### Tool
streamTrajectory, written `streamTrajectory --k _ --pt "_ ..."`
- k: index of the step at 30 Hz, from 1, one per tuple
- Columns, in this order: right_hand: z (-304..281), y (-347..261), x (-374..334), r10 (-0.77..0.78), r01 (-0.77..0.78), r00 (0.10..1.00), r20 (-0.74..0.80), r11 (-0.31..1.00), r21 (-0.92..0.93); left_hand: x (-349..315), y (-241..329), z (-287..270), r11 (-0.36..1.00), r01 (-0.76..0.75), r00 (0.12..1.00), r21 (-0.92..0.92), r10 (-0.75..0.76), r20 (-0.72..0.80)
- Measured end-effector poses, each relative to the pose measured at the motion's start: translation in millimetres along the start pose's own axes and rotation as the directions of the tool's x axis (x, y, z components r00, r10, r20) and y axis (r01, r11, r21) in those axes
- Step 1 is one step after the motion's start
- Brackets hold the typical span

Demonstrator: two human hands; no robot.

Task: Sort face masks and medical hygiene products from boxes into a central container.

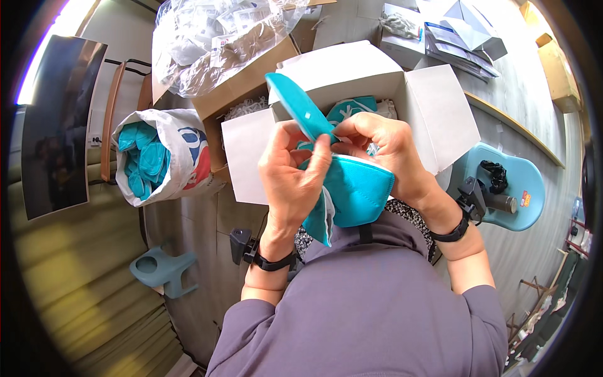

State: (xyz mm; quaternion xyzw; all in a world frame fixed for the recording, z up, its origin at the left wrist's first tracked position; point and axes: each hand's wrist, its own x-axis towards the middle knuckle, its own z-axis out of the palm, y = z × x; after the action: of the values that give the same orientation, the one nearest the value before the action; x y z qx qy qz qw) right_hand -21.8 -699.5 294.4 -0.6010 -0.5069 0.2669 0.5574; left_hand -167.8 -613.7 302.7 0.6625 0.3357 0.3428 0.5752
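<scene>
Both my hands are clenched on the teal shoe cover (355,188) above the open white box (440,113), left hand (292,182) pinching its folded edge, right hand (383,147) gripping the top, and I judge uneven pulling could tear it or drop it.

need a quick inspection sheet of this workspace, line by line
surface: grey floor, mostly covered by boxes
job's things: teal fabric piece held over open white box that holds more teal pieces
clutter: white bag of teal pieces, cardboard box under a clear plastic bag, blue stool, small teal stool
grippers: left hand and right hand both pinch the fabric with their fingers
cables: nothing seen
surroundings: papers behind the box, dark panel at left
</scene>
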Motion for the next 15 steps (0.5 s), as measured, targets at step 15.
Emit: streamTrajectory --k 15 --pt "-40 32 5 0.075 -0.176 0.934 -0.350 0.947 -0.268 -26 42 -11 0.943 -0.219 0.959 0.252 0.161 0.232"
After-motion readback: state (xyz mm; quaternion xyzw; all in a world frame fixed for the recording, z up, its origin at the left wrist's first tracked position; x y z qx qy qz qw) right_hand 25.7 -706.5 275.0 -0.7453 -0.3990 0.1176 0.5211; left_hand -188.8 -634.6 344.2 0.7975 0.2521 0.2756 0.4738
